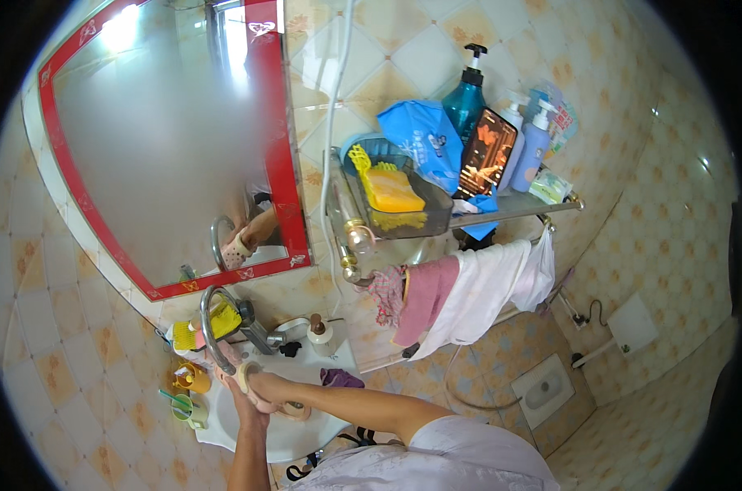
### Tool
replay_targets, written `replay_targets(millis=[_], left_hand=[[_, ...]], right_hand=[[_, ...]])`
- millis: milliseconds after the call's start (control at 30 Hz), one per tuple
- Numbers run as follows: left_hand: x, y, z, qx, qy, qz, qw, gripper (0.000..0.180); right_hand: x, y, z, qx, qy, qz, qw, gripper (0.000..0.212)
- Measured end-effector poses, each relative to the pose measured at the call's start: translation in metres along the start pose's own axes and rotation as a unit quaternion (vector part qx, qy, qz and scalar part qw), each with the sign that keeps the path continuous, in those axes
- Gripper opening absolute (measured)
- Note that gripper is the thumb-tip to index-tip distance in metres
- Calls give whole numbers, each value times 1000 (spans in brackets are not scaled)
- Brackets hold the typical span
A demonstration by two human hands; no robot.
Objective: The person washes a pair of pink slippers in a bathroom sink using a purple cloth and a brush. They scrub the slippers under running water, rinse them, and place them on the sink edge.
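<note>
Over the white washbasin (326, 427), both my hands are on a pink clog (245, 381) with a cream edge, below the curved metal faucet (205, 323). My left hand (241, 403) reaches up from the lower edge, its fingers closed around the clog's left side. From the right, my right hand (264, 388) goes into the clog's opening and holds it; its fingers are mostly hidden inside. The mirror (174, 164) reflects the pink clog with holes and my arm. Another pinkish-beige item (295, 412), perhaps a second clog, lies partly hidden in the basin.
A soap bottle (320, 331) and a purple cloth (340, 378) sit on the basin's rim. Cups (189, 411) stand at its left. Above right, a shelf (510, 211) carries bottles, a yellow sponge (391, 190) and a lit phone (487, 155). Towels (473, 290) hang underneath.
</note>
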State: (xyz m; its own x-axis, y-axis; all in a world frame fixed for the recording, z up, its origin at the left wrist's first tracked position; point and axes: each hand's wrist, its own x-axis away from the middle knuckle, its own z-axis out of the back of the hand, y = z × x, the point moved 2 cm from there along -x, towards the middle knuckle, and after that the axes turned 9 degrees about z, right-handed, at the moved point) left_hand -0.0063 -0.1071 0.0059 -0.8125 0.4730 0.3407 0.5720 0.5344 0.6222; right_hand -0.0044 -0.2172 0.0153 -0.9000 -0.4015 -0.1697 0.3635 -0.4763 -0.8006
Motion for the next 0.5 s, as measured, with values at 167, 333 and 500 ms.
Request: replay_targets(millis=[167,333,500], left_hand=[[-9,23,1,-100,164,-44,980,59],[-25,40,8,10,115,-99,988,58],[-39,12,7,-127,3,-43,991,38]], right_hand=[[33,8,-6,-105,13,-169,980,41],[16,-35,19,-126,12,-45,991,35],[16,-6,12,-199,40,-174,964,28]])
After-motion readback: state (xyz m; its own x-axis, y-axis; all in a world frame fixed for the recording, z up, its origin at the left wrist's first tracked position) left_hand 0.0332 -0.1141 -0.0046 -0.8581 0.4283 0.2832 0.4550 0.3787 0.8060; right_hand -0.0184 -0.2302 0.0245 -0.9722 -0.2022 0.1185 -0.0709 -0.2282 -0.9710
